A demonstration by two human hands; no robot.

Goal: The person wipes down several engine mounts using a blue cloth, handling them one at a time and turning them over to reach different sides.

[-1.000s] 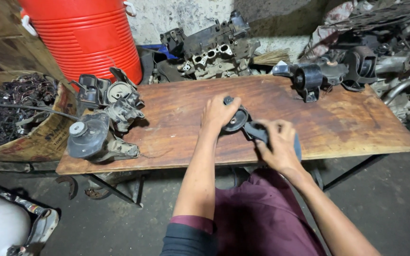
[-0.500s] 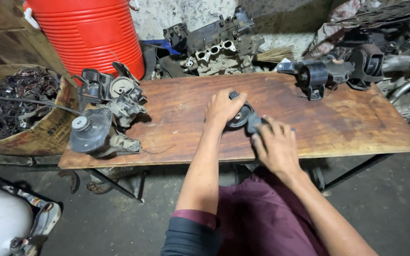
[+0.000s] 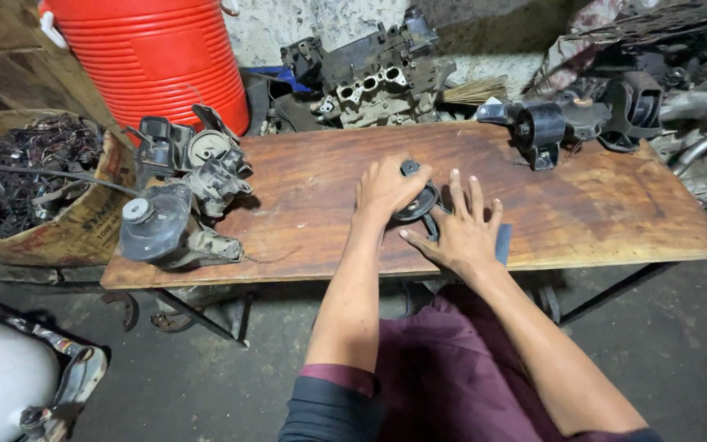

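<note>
A round black engine mount [image 3: 416, 200] lies near the front middle of a worn wooden table [image 3: 304, 205]. My left hand [image 3: 385, 190] rests over its left side, fingers curled around it. My right hand [image 3: 461, 229] hovers just right of the mount with fingers spread apart and nothing held; its thumb points toward the part. A dark flat piece [image 3: 504, 242] pokes out from under my right hand at the table's front edge.
Several grey engine mounts [image 3: 175, 205] cluster at the table's left end, black mounts [image 3: 542, 131] at the far right. Behind stand a red ribbed cooler [image 3: 153, 57], an engine block [image 3: 366, 74] and a broom. A basket of wires [image 3: 26, 176] sits left.
My right hand has come off the dark part and opened with fingers spread. My left hand stays on the round mount. The view has shifted slightly closer.
</note>
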